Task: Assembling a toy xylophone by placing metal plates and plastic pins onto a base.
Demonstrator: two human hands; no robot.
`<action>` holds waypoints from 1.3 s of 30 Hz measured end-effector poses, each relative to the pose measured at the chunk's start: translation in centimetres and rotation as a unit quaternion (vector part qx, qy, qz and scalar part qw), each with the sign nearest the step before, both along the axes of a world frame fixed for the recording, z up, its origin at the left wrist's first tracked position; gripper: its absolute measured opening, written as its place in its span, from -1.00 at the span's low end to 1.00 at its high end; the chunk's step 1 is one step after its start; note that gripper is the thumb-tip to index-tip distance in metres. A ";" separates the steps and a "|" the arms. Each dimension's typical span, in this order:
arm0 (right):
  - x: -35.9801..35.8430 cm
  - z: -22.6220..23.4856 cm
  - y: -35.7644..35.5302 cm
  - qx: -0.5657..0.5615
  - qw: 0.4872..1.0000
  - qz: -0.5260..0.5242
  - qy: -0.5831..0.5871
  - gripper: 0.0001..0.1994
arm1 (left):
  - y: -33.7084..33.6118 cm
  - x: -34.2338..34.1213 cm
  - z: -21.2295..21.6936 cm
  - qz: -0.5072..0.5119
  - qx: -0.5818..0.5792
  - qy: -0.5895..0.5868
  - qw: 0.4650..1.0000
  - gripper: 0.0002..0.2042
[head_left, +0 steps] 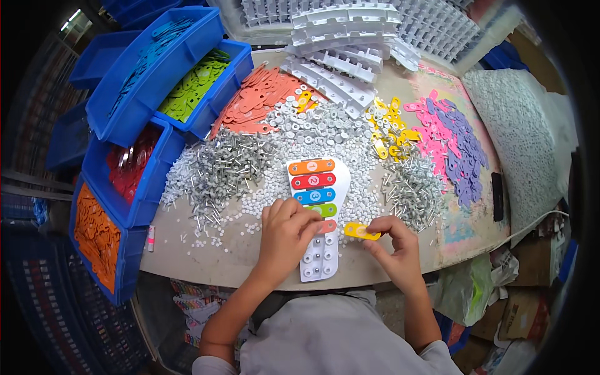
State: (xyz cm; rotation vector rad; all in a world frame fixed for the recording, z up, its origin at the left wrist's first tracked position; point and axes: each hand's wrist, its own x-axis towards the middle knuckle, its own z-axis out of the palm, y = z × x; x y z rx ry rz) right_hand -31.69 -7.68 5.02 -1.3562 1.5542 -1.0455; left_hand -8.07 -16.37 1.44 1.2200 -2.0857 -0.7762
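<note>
Apparently bar-fitting: left hand (284, 230) bends fingers over the flat coral bar (328, 226), grip unclear, on the white plastic paddle-shaped frame (343, 179), right hand (398, 251) pinches a rounded yellow bar (355, 230) at the frame's 3 o'clock, next move likely needing holes aligned with white pegs (318, 255) toward 6 o'clock.

Left forearm (240, 303) rises from seven o'clock, left hand (286, 229) palm-down; right forearm (421, 312) from five, right hand (399, 250) pinching toward ten o'clock.

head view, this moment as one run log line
white base: orange bar, red bar, blue bar, green bar, salmon bar on top | left hand: at salmon bar | right hand: holding yellow bar beside base
</note>
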 end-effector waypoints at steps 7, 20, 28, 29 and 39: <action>2.1 0.3 -0.9 -0.058 0.995 0.067 0.054 -0.76 | 0.0 0.2 -0.3 0.064 -0.041 -0.003 0.997 -0.66; 4.6 -0.8 -1.9 -0.106 0.974 0.151 0.132 -0.74 | 3.9 2.4 -2.0 0.101 0.076 0.053 0.991 -0.50; 3.5 -2.1 -1.1 -0.154 0.953 0.104 0.241 -0.70 | 4.0 2.3 -2.0 0.098 0.099 0.052 0.989 -0.48; 3.4 -2.4 -0.8 -0.153 0.953 0.100 0.244 -0.70 | 4.0 2.1 -1.9 0.096 0.096 0.049 0.990 -0.48; 2.4 -2.8 0.0 -0.223 0.942 0.046 0.245 -0.60 | 4.5 3.1 -2.8 0.145 0.148 0.221 0.953 -0.50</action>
